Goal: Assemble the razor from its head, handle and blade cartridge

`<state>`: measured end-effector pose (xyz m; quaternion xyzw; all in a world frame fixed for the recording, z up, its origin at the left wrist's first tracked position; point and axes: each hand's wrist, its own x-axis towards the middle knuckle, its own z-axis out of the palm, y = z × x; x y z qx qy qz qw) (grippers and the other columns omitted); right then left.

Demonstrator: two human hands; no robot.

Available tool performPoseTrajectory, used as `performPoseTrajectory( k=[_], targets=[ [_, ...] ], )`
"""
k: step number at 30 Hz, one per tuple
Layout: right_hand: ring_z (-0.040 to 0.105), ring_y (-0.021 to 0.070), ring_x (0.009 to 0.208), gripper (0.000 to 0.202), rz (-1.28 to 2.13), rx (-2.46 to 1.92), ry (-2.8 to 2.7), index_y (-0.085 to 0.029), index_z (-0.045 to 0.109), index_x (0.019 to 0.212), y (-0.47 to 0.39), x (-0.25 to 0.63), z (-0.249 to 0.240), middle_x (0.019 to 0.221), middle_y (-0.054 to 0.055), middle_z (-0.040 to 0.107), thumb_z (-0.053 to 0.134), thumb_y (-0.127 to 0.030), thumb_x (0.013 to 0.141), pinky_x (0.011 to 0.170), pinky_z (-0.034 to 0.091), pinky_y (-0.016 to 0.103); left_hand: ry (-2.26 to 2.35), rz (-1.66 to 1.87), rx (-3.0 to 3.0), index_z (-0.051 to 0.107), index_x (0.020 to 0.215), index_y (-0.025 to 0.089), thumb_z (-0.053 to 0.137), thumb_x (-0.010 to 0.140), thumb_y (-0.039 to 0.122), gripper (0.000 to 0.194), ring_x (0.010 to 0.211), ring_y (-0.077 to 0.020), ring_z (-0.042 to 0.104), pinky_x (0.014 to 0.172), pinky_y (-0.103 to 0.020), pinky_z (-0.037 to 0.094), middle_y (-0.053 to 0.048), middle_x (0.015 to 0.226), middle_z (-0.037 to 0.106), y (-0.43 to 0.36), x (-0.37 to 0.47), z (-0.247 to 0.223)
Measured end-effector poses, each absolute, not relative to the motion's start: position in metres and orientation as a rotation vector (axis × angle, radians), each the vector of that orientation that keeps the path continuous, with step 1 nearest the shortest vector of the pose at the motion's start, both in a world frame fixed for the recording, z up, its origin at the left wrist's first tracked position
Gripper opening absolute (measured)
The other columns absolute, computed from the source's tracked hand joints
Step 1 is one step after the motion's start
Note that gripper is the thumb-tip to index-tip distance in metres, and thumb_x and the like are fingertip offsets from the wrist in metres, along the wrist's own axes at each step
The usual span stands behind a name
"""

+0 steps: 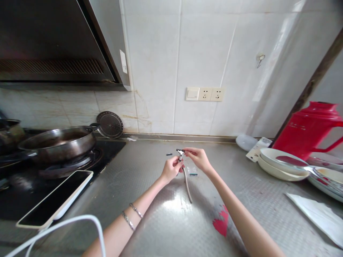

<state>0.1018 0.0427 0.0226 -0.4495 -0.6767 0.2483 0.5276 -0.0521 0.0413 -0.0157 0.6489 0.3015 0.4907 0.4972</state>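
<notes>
Near the middle of the metal counter, my left hand [171, 169] is closed round the lower part of a small black and white device [180, 156]. The fingertips of my right hand [197, 157] pinch the dark bar at its top, from the right. A grey cord [187, 186] hangs or lies just below my left hand, curving towards me. Left of the device lies a short black piece [169, 154]. Beneath my right hand is a small clear packet [192, 171] with a dark strip in it. The device's fine details are too small to tell.
At left, a steel pan [60, 142] stands on the black stove, with a phone [57, 198] and white cable [88, 216] nearer me. On the right are stacked dishes [284, 173], a red jug [308, 130] and a white sheet [317, 217]. A tiled wall stands behind.
</notes>
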Motion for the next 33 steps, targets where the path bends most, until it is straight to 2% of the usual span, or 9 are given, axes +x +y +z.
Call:
performPoseTrajectory(
  k=[11,25,30,33],
  targets=[
    [0.064,0.0201,0.082,0.025,0.480,-1.062,-1.748,-0.017,0.070,0.090,0.043,0.105,0.024,0.087,0.005,0.071,0.051,-0.026,0.076,0.074,0.048,0.029,0.714,1.178,1.551,0.055,0.081,0.014,0.059,0.073,0.034,0.022,0.046,-0.0106,0.055,0.047,-0.022,0.044,-0.001,0.061,0.062,0.045,-0.053,-0.017],
    [0.062,0.0189,0.077,0.026,0.374,-1.064,-1.868,-0.017,0.069,0.089,0.036,0.109,0.032,0.083,0.005,0.070,0.047,-0.028,0.080,0.069,0.045,0.026,0.684,1.138,1.537,0.055,0.078,0.013,0.059,0.073,0.034,0.022,0.044,-0.0113,0.056,0.044,-0.022,0.045,-0.001,0.057,0.061,0.041,-0.053,-0.011],
    [0.062,0.0196,0.081,0.025,0.394,-1.049,-1.844,-0.018,0.069,0.090,0.037,0.109,0.031,0.087,0.006,0.070,0.048,-0.028,0.080,0.073,0.046,0.028,0.671,1.135,1.506,0.055,0.078,0.013,0.061,0.071,0.035,0.024,0.045,-0.0119,0.057,0.047,-0.023,0.047,-0.001,0.057,0.061,0.043,-0.052,-0.013],
    [0.063,0.0185,0.076,0.026,0.445,-1.060,-1.789,-0.017,0.070,0.091,0.041,0.110,0.025,0.084,0.005,0.071,0.050,-0.029,0.079,0.071,0.047,0.028,0.675,1.127,1.492,0.055,0.078,0.013,0.063,0.070,0.036,0.025,0.046,-0.0122,0.058,0.048,-0.024,0.048,-0.001,0.059,0.062,0.047,-0.051,-0.016]
  ],
)
